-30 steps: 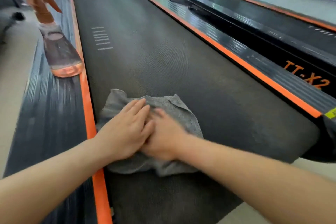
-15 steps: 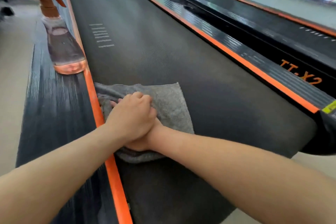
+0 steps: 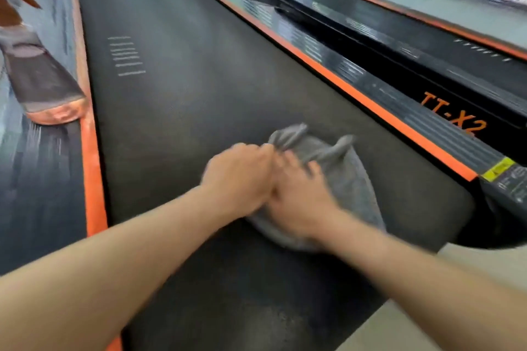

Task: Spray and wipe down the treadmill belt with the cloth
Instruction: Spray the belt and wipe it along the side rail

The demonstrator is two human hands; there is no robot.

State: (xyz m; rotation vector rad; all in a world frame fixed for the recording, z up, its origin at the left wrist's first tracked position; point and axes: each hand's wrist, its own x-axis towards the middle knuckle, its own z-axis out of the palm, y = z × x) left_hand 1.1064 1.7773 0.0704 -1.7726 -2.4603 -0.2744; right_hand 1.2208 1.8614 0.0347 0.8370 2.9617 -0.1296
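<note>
Treadmill belt (image 3: 185,111) under cleaning: a grey cloth (image 3: 348,179) lies bunched on it, near the belt's rear end and closer to its right edge than its left. A person's two hands work side by side, touching. The left hand (image 3: 239,177) curls its fingers into the cloth's gathered folds. The right hand (image 3: 299,199) presses down on top, though blur hides whether its fingers curl. Risks from here look modest. The bunched cloth covers little belt per stroke and could leave streaks or missed strips. A wide sweep toward the left edge could also knock the spray bottle (image 3: 42,85), which stands on the left side rail (image 3: 42,179) just beside the orange stripe (image 3: 91,174). The bottle is tinted and translucent; how much liquid it holds cannot be read through the blur.
</note>
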